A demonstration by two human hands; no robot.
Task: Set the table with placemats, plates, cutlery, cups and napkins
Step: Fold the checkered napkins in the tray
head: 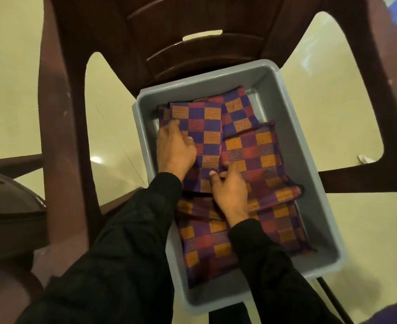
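Observation:
A grey plastic bin (295, 127) rests on a brown plastic chair and holds several folded checked cloths in purple, red and orange. Both my hands are inside it. My left hand (175, 148) grips the left edge of the top folded cloth (204, 132), fingers curled onto it. My right hand (230, 190) pinches the same cloth's lower right edge between thumb and fingers. More folded cloths (255, 155) lie beside and under it, partly hidden by my black sleeves.
The brown chair's backrest (181, 38) rises behind the bin, and its armrests (57, 113) flank it on both sides. Pale tiled floor (10, 78) shows around the chair. A dark rounded object (8, 202) sits at the left edge.

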